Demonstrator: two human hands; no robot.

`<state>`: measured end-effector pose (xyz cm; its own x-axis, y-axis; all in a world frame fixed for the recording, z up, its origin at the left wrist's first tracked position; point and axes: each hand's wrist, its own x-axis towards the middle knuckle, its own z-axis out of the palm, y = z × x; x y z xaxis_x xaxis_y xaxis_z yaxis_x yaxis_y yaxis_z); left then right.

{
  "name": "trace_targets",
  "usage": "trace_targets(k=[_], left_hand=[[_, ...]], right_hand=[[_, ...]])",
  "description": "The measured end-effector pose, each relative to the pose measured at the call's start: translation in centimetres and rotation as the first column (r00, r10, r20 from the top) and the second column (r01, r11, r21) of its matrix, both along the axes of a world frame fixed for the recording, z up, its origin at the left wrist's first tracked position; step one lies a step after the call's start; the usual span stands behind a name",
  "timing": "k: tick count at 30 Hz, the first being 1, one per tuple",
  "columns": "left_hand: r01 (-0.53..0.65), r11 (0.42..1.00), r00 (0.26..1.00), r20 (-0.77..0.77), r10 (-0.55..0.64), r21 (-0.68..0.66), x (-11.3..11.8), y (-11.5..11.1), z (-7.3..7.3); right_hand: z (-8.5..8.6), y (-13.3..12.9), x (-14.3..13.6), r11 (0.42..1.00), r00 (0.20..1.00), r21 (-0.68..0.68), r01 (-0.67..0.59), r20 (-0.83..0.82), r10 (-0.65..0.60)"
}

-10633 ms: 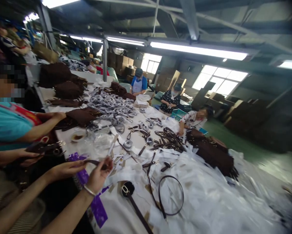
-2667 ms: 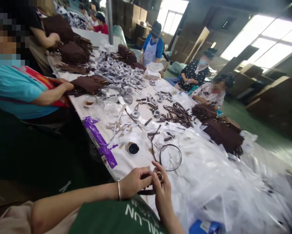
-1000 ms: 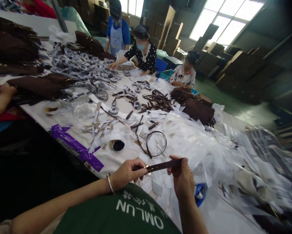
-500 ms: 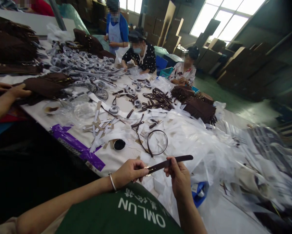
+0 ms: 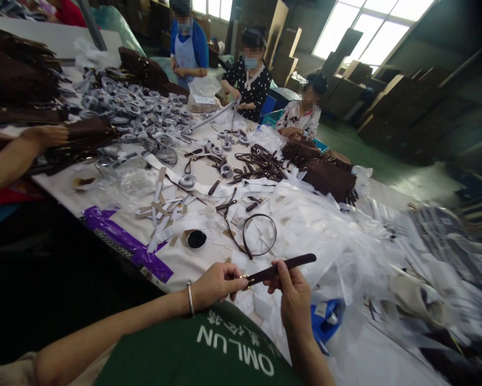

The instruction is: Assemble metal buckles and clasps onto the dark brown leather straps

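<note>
A short dark brown leather strap with a gold-coloured buckle is stretched between my hands, close to my green apron. My left hand pinches its buckle end, fingers closed. Further along, my right hand grips the strap between thumb and fingers, and the rounded tip sticks out to the right. Just beyond my hands a thin brown strap lies in a loop on the table. A small pot of black stuff stands to its left.
Brown straps with metal clips lie in a heap mid-table. Clear plastic sheeting covers the right. Fringed brown bags sit behind it. Purple tape marks the near edge. A co-worker's arm reaches in at left; several people stand opposite.
The strap has turned slightly in my hands, and my right hand has shifted a little left. Across the table, a co-worker has straightened up; the arm at left has moved over the brown bags.
</note>
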<state>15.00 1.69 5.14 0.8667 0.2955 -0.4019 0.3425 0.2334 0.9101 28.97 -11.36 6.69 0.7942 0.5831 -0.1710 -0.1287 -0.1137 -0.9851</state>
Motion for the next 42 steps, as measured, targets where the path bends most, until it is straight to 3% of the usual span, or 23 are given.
trace_targets(k=[6, 11, 14, 18, 20, 22, 25, 27, 29, 33, 36, 39, 42], left_hand=[[-0.016, 0.999, 1.000, -0.018, 0.017, 0.032, 0.2, 0.1, 0.1], [-0.018, 0.994, 1.000, -0.021, 0.021, 0.105, 0.6, -0.1, -0.6], [-0.010, 0.992, 0.999, -0.039, 0.015, 0.127, 0.6, -0.3, -1.4], [-0.003, 1.000, 0.999, 0.043, 0.003, -0.001, 0.4, -0.4, -1.7], [-0.034, 0.994, 0.992, 0.118, 0.046, -0.100, 0.3, -0.3, -1.4], [-0.092, 0.983, 0.973, 0.196, 0.123, -0.159, 0.2, -0.2, -0.8], [-0.160, 0.974, 0.936, 0.290, 0.201, -0.159, -0.1, -0.3, -0.1], [-0.173, 0.973, 0.922, 0.323, 0.214, -0.152, -0.3, -0.5, 0.1], [-0.170, 0.969, 0.914, 0.340, 0.223, -0.178, -0.5, -0.5, 0.0], [-0.089, 0.954, 0.912, 0.361, 0.194, -0.287, -1.1, -0.1, 0.5], [-0.027, 0.966, 0.926, 0.358, 0.121, -0.257, -1.4, 0.4, 1.7], [-0.038, 0.983, 0.935, 0.341, 0.099, -0.179, -1.1, 0.7, 2.9], [-0.069, 0.991, 0.944, 0.315, 0.103, -0.115, -0.3, 0.6, 3.5]], right_hand=[[0.6, -0.5, -0.6, 0.998, 0.989, -0.058, -0.029, 0.145, 0.037], [0.4, -0.1, -2.3, 0.968, 0.917, -0.076, -0.238, 0.310, 0.250], [-0.3, 0.2, -2.9, 0.936, 0.882, -0.061, -0.348, 0.317, 0.349], [-1.1, -0.1, -3.0, 0.925, 0.907, 0.021, -0.380, 0.202, 0.368], [-1.0, -0.6, -3.1, 0.923, 0.899, 0.059, -0.380, 0.257, 0.354], [-0.4, -1.2, -3.3, 0.889, 0.810, 0.046, -0.456, 0.436, 0.393], [0.5, -1.9, -3.3, 0.799, 0.599, -0.042, -0.600, 0.639, 0.484], [1.0, -2.0, -3.2, 0.761, 0.536, -0.076, -0.645, 0.664, 0.521], [1.2, -2.0, -2.9, 0.751, 0.525, -0.088, -0.654, 0.662, 0.535], [1.2, -2.5, -2.5, 0.757, 0.557, -0.101, -0.645, 0.616, 0.557], [0.8, -3.3, -2.7, 0.820, 0.746, 0.035, -0.572, 0.439, 0.502], [0.7, -3.5, -3.0, 0.909, 0.936, 0.235, -0.344, 0.162, 0.312], [1.1, -2.8, -2.6, 0.947, 0.997, 0.315, -0.063, -0.021, 0.073]])
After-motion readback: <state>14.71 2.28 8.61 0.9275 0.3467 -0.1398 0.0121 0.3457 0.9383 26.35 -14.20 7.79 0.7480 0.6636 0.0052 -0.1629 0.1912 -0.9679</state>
